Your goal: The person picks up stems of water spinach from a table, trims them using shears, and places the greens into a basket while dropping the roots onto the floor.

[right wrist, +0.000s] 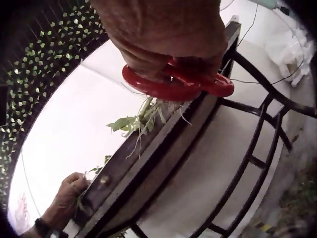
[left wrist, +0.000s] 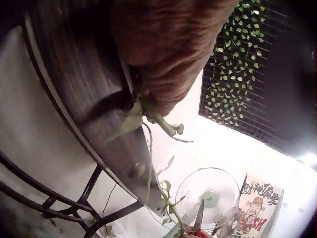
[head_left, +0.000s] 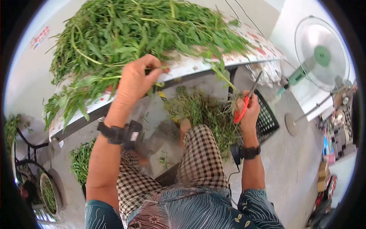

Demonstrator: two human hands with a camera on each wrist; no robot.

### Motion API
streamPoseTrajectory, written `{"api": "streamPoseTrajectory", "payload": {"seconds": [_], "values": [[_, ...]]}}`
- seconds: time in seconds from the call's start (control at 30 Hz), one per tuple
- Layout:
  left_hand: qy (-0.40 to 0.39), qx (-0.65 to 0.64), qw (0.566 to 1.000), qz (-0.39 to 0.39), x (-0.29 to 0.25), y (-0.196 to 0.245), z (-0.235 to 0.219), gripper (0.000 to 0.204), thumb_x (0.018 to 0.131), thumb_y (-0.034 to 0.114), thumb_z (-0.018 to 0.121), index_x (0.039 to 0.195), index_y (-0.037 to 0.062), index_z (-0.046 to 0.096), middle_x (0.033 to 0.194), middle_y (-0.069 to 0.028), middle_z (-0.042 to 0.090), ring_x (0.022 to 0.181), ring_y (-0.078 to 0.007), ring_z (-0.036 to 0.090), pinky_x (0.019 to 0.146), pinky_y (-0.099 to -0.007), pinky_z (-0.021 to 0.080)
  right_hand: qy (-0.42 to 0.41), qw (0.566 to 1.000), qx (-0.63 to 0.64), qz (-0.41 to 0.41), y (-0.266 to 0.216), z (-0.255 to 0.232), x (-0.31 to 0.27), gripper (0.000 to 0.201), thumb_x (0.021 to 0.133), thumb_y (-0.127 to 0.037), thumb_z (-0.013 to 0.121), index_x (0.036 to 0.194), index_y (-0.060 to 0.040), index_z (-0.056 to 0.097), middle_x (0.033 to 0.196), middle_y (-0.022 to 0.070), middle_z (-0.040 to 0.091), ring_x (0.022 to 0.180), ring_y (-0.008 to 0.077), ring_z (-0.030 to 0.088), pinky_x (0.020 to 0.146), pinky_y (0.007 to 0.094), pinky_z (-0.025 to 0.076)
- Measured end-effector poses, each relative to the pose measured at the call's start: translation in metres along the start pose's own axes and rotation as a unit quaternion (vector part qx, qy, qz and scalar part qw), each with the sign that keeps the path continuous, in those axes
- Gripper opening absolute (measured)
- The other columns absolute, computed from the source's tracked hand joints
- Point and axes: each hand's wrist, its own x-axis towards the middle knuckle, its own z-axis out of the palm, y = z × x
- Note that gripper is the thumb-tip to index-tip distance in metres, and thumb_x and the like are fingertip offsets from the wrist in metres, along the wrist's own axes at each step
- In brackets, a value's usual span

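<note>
My left hand [head_left: 136, 78] pinches a green leafy stem [left wrist: 161, 121] at the front edge of the table, beside a big heap of leafy stalks [head_left: 114, 34]. The stem's cut-looking end pokes out past the fingers in the left wrist view. Out to the right, my right hand [head_left: 249, 112] has its fingers through the red handles of a pair of scissors [head_left: 243, 109], blades pointing up and away. That same hand also holds a green stalk with pale stringy roots [head_left: 232, 102], which hangs beside the handles in the right wrist view.
Under the table [head_left: 183, 70] a pile of rooty trimmings [head_left: 198, 107] lies on the floor, near a black crate [head_left: 267, 118]. More greens [head_left: 82, 160] sit by the left knee. A standing fan [head_left: 320, 55] is at the right.
</note>
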Motion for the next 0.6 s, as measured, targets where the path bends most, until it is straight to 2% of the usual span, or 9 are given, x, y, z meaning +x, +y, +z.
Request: {"api": "streamPoseTrajectory", "payload": {"seconds": [0.13, 0.17, 0.27, 0.33, 0.4, 0.43, 0.5, 0.53, 0.6], "values": [[-0.003, -0.018, 1.000, 0.010, 0.000, -0.002, 0.002, 0.011, 0.076, 0.003, 0.063, 0.084, -0.0003, 0.056, 0.077, -0.0035, 0.060, 0.074, -0.0114, 0.057, 0.074, -0.0247, 0.046, 0.029, 0.996, 0.036, 0.079, 0.043, -0.024, -0.003, 0.031, 0.077, -0.010, 0.062, 0.105, -0.0002, 0.053, 0.073, 0.0029, 0.057, 0.059, 0.0071, 0.051, 0.051, 0.0226, 0.042], [-0.002, -0.009, 1.000, 0.011, 0.000, -0.001, 0.002, 0.010, 0.076, 0.003, 0.062, 0.084, -0.0002, 0.057, 0.076, -0.0034, 0.060, 0.073, -0.0113, 0.057, 0.073, -0.0244, 0.046, 0.037, 0.996, 0.005, 0.077, 0.057, -0.029, -0.005, 0.029, 0.078, -0.008, 0.059, 0.105, 0.0002, 0.053, 0.073, 0.0036, 0.057, 0.058, 0.0076, 0.052, 0.051, 0.0228, 0.042], [-0.020, -0.018, 1.000, -0.003, 0.000, -0.002, 0.002, 0.010, 0.077, 0.003, 0.062, 0.085, 0.0000, 0.057, 0.075, -0.0029, 0.060, 0.072, -0.0104, 0.057, 0.072, -0.0237, 0.045, 0.025, 0.989, 0.083, 0.120, 0.095, -0.043, -0.010, 0.031, 0.079, -0.007, 0.057, 0.108, 0.0009, 0.051, 0.074, 0.0053, 0.057, 0.058, 0.0094, 0.053, 0.051, 0.0238, 0.043], [-0.010, 0.007, 1.000, 0.004, 0.000, -0.003, 0.003, 0.012, 0.078, 0.005, 0.063, 0.087, 0.0002, 0.058, 0.077, -0.0024, 0.061, 0.073, -0.0090, 0.056, 0.071, -0.0235, 0.045, 0.039, 0.982, -0.131, 0.130, 0.111, -0.056, -0.009, 0.033, 0.081, -0.007, 0.055, 0.112, 0.0022, 0.049, 0.083, 0.0090, 0.061, 0.067, 0.0142, 0.059, 0.058, 0.0270, 0.047], [-0.001, 0.029, 1.000, 0.000, 0.000, 0.000, 0.004, 0.012, 0.078, 0.005, 0.063, 0.089, 0.0003, 0.059, 0.078, -0.0027, 0.061, 0.073, -0.0089, 0.056, 0.071, -0.0234, 0.045, 0.061, 0.947, -0.297, 0.106, 0.124, -0.066, -0.011, 0.034, 0.082, -0.008, 0.054, 0.114, 0.0029, 0.049, 0.089, 0.0102, 0.063, 0.074, 0.0161, 0.061, 0.063, 0.0283, 0.048], [0.001, 0.035, 0.999, 0.009, 0.001, -0.001, 0.004, 0.013, 0.079, 0.006, 0.063, 0.090, 0.0009, 0.059, 0.079, -0.0025, 0.061, 0.073, -0.0092, 0.055, 0.071, -0.0233, 0.045, 0.074, 0.930, -0.323, 0.161, 0.129, -0.074, -0.016, 0.031, 0.084, -0.009, 0.054, 0.112, 0.0030, 0.050, 0.095, 0.0104, 0.064, 0.083, 0.0164, 0.062, 0.068, 0.0288, 0.049], [0.018, 0.059, 0.998, -0.002, 0.001, 0.000, 0.005, 0.012, 0.078, 0.006, 0.065, 0.088, 0.0017, 0.060, 0.078, -0.0038, 0.062, 0.073, -0.0108, 0.058, 0.071, -0.0239, 0.046, 0.115, 0.968, -0.136, 0.176, 0.143, -0.087, -0.020, 0.028, 0.085, -0.009, 0.052, 0.111, 0.0021, 0.051, 0.094, 0.0096, 0.064, 0.082, 0.0168, 0.062, 0.067, 0.0289, 0.049], [0.026, 0.072, 0.997, -0.008, 0.000, 0.000, 0.006, 0.012, 0.077, 0.007, 0.065, 0.087, 0.0021, 0.060, 0.078, -0.0045, 0.063, 0.072, -0.0117, 0.059, 0.071, -0.0243, 0.046, 0.135, 0.973, -0.040, 0.181, 0.150, -0.092, -0.024, 0.027, 0.085, -0.008, 0.052, 0.110, 0.0017, 0.051, 0.093, 0.0091, 0.064, 0.081, 0.0169, 0.062, 0.066, 0.0290, 0.049], [0.031, 0.075, 0.997, 0.003, -0.001, -0.001, 0.007, 0.013, 0.078, 0.007, 0.065, 0.090, 0.0027, 0.060, 0.078, -0.0036, 0.062, 0.073, -0.0107, 0.058, 0.071, -0.0236, 0.046, 0.173, 0.962, 0.006, 0.212, 0.146, -0.096, -0.027, 0.024, 0.085, -0.007, 0.052, 0.108, 0.0011, 0.052, 0.084, 0.0083, 0.064, 0.068, 0.0136, 0.058, 0.057, 0.0254, 0.045]]}}
